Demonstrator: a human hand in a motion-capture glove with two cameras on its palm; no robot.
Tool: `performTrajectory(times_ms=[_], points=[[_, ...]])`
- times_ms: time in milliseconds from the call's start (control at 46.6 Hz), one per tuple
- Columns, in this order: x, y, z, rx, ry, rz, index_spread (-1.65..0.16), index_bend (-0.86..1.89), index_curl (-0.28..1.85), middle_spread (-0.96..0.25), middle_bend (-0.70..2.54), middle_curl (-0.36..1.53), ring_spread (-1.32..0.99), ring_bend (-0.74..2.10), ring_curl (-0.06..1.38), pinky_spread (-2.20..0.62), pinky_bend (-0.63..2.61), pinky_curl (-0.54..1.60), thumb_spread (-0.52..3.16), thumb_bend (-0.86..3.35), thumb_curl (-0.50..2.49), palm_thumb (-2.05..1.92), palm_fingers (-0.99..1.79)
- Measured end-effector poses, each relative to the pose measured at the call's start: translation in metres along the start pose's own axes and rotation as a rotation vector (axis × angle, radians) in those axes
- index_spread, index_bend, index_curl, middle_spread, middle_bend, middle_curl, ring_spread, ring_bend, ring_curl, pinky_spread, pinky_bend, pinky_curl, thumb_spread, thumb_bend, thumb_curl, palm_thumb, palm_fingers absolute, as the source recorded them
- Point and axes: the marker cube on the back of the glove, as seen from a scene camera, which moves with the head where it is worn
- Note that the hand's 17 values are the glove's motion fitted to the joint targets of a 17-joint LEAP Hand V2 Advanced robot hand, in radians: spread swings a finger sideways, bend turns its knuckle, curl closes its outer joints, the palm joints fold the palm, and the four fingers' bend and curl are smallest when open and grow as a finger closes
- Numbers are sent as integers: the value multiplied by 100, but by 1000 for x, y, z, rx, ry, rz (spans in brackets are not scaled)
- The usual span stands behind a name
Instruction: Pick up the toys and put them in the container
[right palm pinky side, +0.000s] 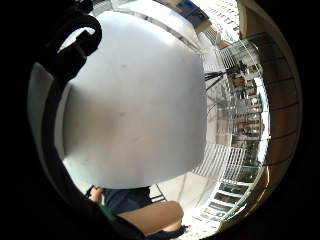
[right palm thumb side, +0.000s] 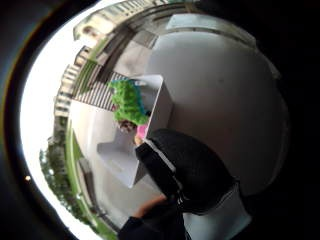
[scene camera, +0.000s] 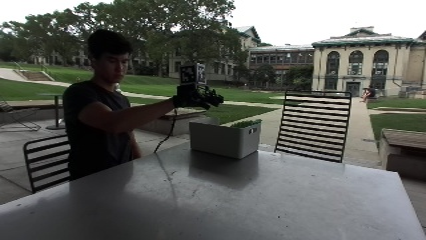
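We raise the black-gloved right hand (scene camera: 195, 96) directly above the white rectangular plastic container (scene camera: 223, 140) holding a green fuzzy toy (right palm thumb side: 128, 101); its finger state cannot be told.

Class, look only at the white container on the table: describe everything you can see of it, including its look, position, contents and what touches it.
The container is a white rectangular bin, open at the top, with plain smooth walls that look like plastic. It stands upright on the grey table, toward its far edge, in front of a black slatted chair. Something green and a pink piece lie inside; green shows above the rim. The gloved right hand hangs above it, not touching.
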Motion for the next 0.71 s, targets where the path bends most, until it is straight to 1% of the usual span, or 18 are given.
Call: performTrajectory(times_ms=[21,64,129,451,708], points=[[1,1,1,-1,24,84,-31,8,32,-12,19,44,-13,57,43,-12,122,34,117,-7,31,-9,-5],[-12,9,0,-3,32,148,-31,8,31,-12,20,44,-15,58,44,-13,122,34,117,-7,30,-9,-5],[-10,22,1,8,25,162,-31,9,29,-12,20,44,-16,60,44,-15,121,33,117,-7,28,-9,-5],[100,56,32,41,18,255,-30,17,30,-13,25,45,-27,53,41,-20,102,29,117,-7,21,-10,-5],[122,77,40,44,7,270,-29,18,32,-14,25,45,-32,41,37,-21,90,28,118,-7,17,-11,-4]])
